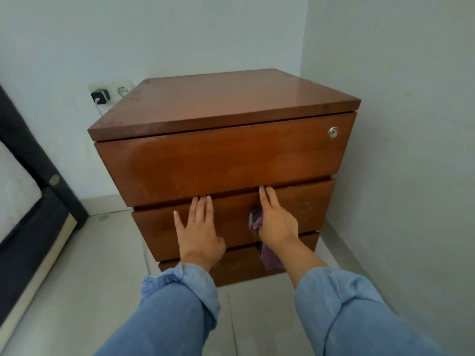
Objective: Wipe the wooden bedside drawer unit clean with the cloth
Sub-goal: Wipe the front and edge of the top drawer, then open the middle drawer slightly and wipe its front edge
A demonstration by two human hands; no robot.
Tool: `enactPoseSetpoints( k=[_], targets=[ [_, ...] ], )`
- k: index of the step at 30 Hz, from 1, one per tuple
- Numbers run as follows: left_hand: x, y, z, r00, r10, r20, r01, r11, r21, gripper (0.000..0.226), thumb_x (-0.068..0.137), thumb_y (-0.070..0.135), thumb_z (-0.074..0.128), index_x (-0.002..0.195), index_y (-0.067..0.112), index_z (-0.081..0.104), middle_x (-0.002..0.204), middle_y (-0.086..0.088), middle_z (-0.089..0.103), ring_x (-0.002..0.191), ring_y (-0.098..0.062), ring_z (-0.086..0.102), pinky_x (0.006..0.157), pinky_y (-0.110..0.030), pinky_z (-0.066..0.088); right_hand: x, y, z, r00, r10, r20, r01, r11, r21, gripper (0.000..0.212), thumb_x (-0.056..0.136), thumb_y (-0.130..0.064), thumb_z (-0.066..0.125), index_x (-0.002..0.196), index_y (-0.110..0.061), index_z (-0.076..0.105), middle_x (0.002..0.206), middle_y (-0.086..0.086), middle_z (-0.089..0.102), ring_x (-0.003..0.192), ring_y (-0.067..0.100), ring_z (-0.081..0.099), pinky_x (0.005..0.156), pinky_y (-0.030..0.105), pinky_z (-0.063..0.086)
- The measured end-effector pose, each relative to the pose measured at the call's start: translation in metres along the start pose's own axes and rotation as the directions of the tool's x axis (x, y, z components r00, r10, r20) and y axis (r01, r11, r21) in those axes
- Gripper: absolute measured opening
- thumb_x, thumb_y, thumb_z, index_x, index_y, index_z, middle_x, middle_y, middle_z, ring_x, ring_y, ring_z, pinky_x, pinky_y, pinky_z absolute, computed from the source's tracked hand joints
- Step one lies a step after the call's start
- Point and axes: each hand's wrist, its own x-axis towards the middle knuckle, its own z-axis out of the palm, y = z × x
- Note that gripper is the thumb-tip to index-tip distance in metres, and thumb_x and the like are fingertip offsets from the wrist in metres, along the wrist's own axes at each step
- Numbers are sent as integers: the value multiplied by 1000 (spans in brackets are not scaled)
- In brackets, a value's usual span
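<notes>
While both hands lie with straight fingers on the middle drawer front, the glossy boxy wooden drawer unit (pixel 223 155) fills the centre; the left hand (pixel 199 231) holds nothing, and the right hand (pixel 276 223) traps a crumpled purple cloth (pixel 268 255) under its palm at 6 o'clock.

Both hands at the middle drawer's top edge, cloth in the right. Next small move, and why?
Probably pull the middle drawer front outward. Fingertips of the left hand and right hand reach into the gap under the top drawer, and the purple cloth is bunched under the right palm, not spread for wiping.
</notes>
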Motion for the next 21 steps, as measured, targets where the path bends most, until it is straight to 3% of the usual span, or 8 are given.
enactPoseSetpoints(
  k=[5,13,21],
  targets=[
    [9,-2,-5,999,4,-47,-5,1000,-30,93,78,50,51,153,19,5,154,-2,16,145,-21,10,115,-48,16,8,-7,-7,998,33,58,-30,998,-62,87,87,-20,59,152,-22,0,159,-7,-9,93,24,58,66,32,48],
    [13,-10,-29,997,77,26,-80,990,115,88,78,58,46,152,20,18,147,-2,28,137,-20,28,105,-42,22,16,-10,-29,995,25,96,-16,995,-100,70,87,-20,58,147,-17,23,158,-4,8,114,31,55,76,37,48],
    [17,-11,-38,994,106,28,-109,973,203,76,81,60,40,145,21,35,132,-1,43,113,-22,50,95,-41,26,20,-15,-47,997,13,75,-5,994,-108,47,88,-21,55,133,-15,45,148,1,32,115,32,53,80,39,46]
  ],
)
